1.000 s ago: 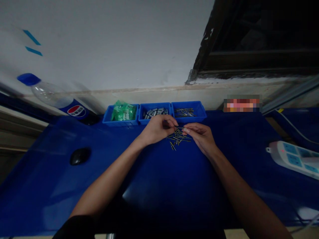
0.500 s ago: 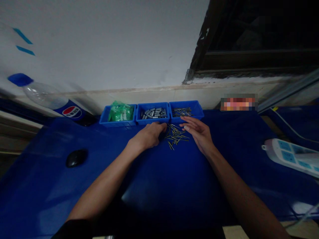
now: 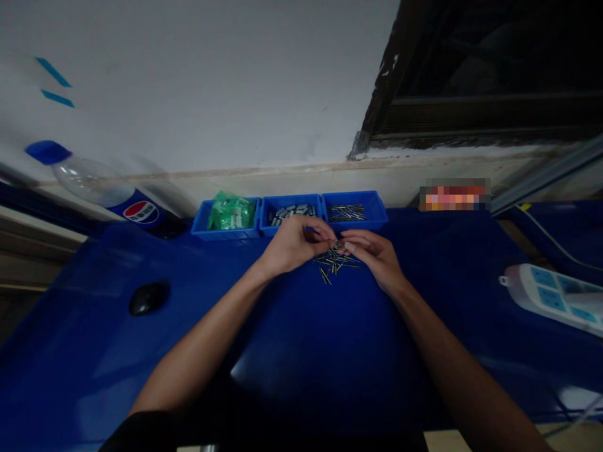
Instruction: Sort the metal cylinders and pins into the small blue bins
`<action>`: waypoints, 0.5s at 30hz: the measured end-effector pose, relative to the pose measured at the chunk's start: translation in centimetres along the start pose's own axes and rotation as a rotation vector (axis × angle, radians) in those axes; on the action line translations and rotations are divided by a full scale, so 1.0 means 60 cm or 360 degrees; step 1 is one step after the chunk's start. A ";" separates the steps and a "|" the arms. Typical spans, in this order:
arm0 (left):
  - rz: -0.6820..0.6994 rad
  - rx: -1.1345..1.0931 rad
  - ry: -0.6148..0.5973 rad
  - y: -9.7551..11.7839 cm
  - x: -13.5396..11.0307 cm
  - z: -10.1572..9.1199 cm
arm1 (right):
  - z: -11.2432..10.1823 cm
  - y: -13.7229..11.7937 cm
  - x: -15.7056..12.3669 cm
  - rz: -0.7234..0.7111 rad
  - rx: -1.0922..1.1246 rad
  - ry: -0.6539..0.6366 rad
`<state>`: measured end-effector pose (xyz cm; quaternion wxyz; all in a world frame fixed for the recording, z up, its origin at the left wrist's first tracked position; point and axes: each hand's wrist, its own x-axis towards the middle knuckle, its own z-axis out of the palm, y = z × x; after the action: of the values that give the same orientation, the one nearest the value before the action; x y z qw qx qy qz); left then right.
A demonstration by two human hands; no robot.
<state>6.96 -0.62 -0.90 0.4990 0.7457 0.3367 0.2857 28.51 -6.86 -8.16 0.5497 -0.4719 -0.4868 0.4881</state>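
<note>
Slim metal pieces that look like drill bits [image 3: 336, 263] lie in a loose pile on the blue tabletop [image 3: 301, 351]. My left hand [image 3: 300, 243] is over the pile's left side, with its thumb and fingers bent together. From the right, my right hand [image 3: 374, 256] meets it, thumb and forefinger closed near the left fingertips. Something small and metallic shows between the fingertips, too small to make out. Behind the hands, one blue bin [image 3: 353, 226] holds more of the slim pieces. A middle bin [image 3: 268, 230], partly covered by my left hand, contains short silver cylinders.
A third blue bin [image 3: 201, 221] at the left carries green plastic packets [image 3: 230, 212]. Further left are a cola bottle [image 3: 113, 191] and a black mouse [image 3: 149, 299]. A white power strip [image 3: 556, 292] lies at the right. The wall [image 3: 226, 94] rises behind the bins.
My left hand has moved up and right over the pile, its fingertips now meeting those of my right hand. The right thumb and forefinger have drawn together. The view has shifted slightly.
</note>
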 end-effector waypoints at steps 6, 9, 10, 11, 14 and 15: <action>-0.0048 -0.0087 0.0052 -0.009 0.003 0.003 | 0.007 -0.006 -0.005 0.0078 0.0223 -0.0017; -0.0042 -0.0052 0.0041 -0.009 0.002 0.005 | 0.006 -0.007 -0.005 0.0097 0.0268 0.0003; -0.0037 -0.0035 0.0038 -0.008 0.002 0.006 | 0.006 -0.006 -0.005 0.0102 0.0280 0.0009; -0.0033 -0.0017 0.0032 -0.008 0.001 0.006 | 0.005 -0.005 -0.005 0.0107 0.0284 0.0011; -0.0040 0.0120 0.0001 -0.010 -0.001 0.004 | 0.002 -0.004 -0.004 0.0106 0.0242 0.0025; -0.0045 0.0237 0.0003 -0.013 -0.002 0.003 | 0.002 -0.004 -0.004 0.0092 0.0222 0.0040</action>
<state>6.86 -0.58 -1.67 0.4459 0.7756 0.3681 0.2534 28.40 -7.09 -7.91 0.5728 -0.4524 -0.4309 0.5306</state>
